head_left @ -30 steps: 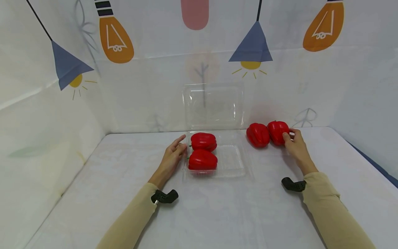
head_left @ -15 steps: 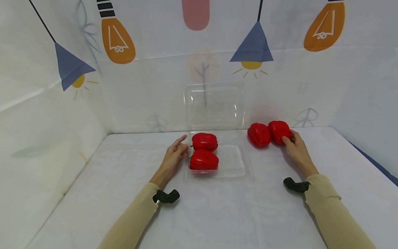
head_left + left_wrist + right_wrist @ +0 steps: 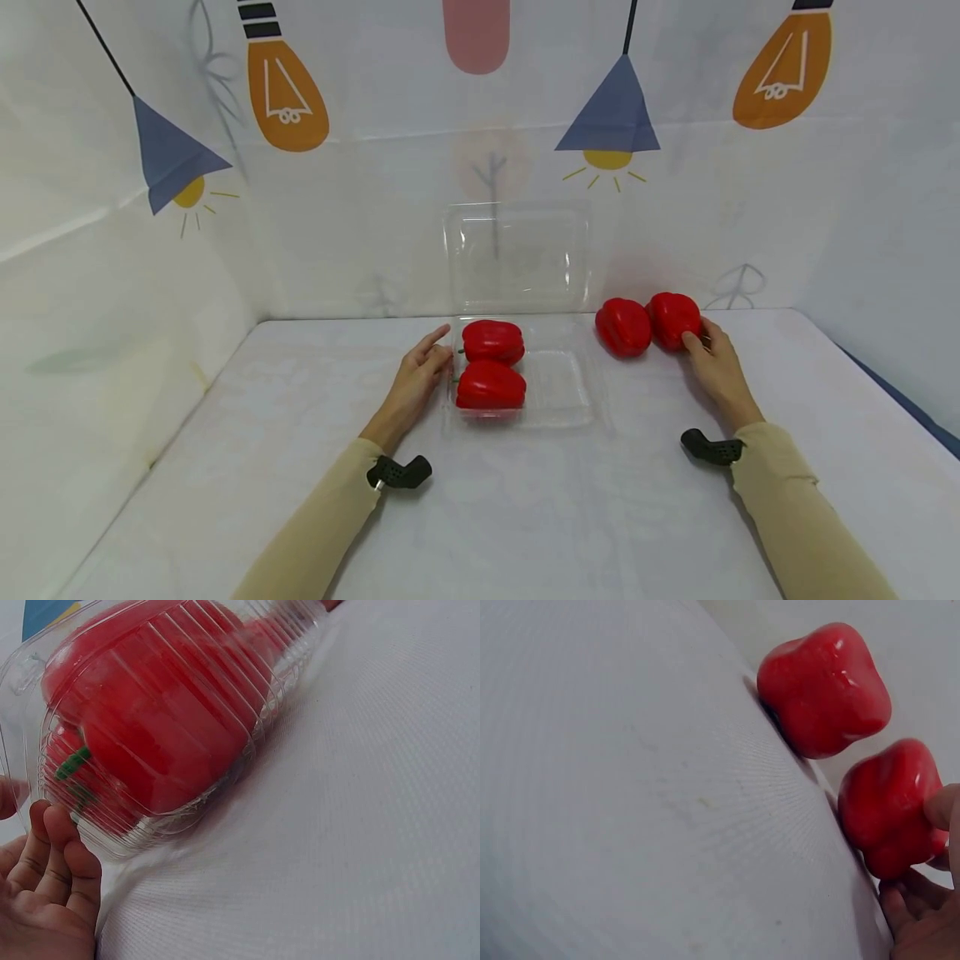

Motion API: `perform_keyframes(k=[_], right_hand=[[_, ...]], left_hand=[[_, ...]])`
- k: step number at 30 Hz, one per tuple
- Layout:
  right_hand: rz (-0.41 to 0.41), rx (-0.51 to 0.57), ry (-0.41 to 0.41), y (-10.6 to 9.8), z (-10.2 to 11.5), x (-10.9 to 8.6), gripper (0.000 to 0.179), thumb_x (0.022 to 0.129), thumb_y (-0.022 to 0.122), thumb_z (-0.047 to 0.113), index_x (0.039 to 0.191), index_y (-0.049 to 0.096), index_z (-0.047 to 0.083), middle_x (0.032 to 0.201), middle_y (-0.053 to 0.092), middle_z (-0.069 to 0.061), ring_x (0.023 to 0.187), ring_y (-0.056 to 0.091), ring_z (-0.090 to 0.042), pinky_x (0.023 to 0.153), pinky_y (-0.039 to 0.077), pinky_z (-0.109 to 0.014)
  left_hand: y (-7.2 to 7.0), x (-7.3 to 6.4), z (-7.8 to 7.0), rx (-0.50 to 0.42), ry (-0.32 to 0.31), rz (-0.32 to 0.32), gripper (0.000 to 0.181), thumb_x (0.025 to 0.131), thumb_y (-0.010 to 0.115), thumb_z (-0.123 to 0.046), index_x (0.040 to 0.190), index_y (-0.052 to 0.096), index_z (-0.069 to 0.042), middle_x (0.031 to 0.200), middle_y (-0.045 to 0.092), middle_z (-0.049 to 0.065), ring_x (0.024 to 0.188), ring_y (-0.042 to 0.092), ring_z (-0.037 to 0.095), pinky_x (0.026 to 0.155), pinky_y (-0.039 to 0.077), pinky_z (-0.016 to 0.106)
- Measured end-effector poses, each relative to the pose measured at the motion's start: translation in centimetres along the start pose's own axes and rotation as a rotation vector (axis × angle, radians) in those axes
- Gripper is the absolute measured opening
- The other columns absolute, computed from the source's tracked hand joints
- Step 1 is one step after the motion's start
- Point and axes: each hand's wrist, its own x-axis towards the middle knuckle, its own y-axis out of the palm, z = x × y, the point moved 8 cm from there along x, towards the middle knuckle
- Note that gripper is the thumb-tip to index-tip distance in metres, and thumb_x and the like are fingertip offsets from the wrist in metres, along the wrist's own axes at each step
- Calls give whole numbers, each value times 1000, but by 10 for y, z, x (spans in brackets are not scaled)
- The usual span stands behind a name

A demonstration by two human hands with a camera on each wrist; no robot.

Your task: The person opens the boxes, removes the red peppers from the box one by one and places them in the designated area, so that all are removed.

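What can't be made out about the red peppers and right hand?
Right hand's grip: right wrist view, cut off by right edge; head view, some fingertips hidden behind the glossy rounded red pepper it holds.
Other loose red pepper: no stem visible in head or right wrist view; probably hidden by its body.
Farther red pepper in the clear rectangular plastic container: left wrist view, outline lost behind nearer red pepper and ribbed wall.
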Motion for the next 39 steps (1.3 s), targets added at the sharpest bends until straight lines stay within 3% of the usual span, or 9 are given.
perform_keyframes(k=[15, 17, 20, 22, 26, 29, 34, 39], right_hand=[[-30, 59, 61, -1, -4, 0, 62, 102, 26, 33, 150, 6, 0, 150, 21, -29, 136, 27, -47, 110, 25, -56], [-73, 87, 71, -4, -5, 0, 59, 101, 27, 31, 150, 10, 1, 149, 25, -27, 135, 31, -42, 111, 30, -49], [-164, 112, 110, -11, -9, -2, 54, 101, 29, 29, 148, 20, 5, 145, 34, -19, 125, 43, -26, 103, 40, -27], [-247, 122, 145, -18, -13, -5, 49, 100, 33, 29, 145, 31, 8, 133, 45, -9, 111, 47, -12, 89, 43, -14], [-384, 175, 189, -30, -17, -11, 34, 98, 43, 32, 125, 54, 15, 100, 53, 13, 90, 46, 3, 71, 40, -7], [-435, 235, 150, -34, -13, -12, 22, 97, 49, 32, 109, 60, 18, 86, 53, 17, 84, 49, 0, 67, 41, -8], [-518, 336, 25, -40, 0, -11, 9, 93, 54, 22, 92, 62, 20, 79, 56, 14, 73, 51, -5, 61, 40, -11], [-539, 391, -64, -41, 14, -10, 13, 91, 52, 13, 82, 58, 20, 77, 53, 14, 72, 49, -4, 61, 39, -13]], left_hand=[[-1, -2, -2, -22, 13, 0, 44, 98, 50, -18, 142, 42, -17, 79, 49, -5, 75, 43, 7, 65, 35, 17], [-1, -2, -2, -22, 13, -3, 44, 98, 51, -18, 141, 43, -17, 79, 48, -5, 75, 43, 7, 64, 35, 17], [-1, -1, -2, -14, 7, -3, 45, 98, 51, -19, 142, 42, -17, 79, 48, -5, 75, 44, 7, 65, 36, 16], [0, -1, -1, -13, 3, -5, 45, 98, 51, -19, 142, 42, -17, 80, 49, -5, 75, 45, 7, 65, 37, 16], [1, 0, -1, -16, 7, -4, 47, 97, 51, -18, 143, 41, -15, 79, 49, -5, 75, 45, 7, 65, 37, 16], [1, 0, -1, -34, 16, 0, 47, 97, 51, -17, 143, 41, -13, 79, 50, -5, 74, 46, 7, 65, 38, 17], [1, 0, 0, -38, 22, 9, 46, 97, 52, -18, 142, 41, -13, 80, 51, -5, 75, 48, 6, 68, 39, 17], [0, 0, -1, -7, 18, 11, 47, 97, 52, -20, 143, 41, -14, 80, 51, -6, 77, 48, 5, 70, 40, 17]])
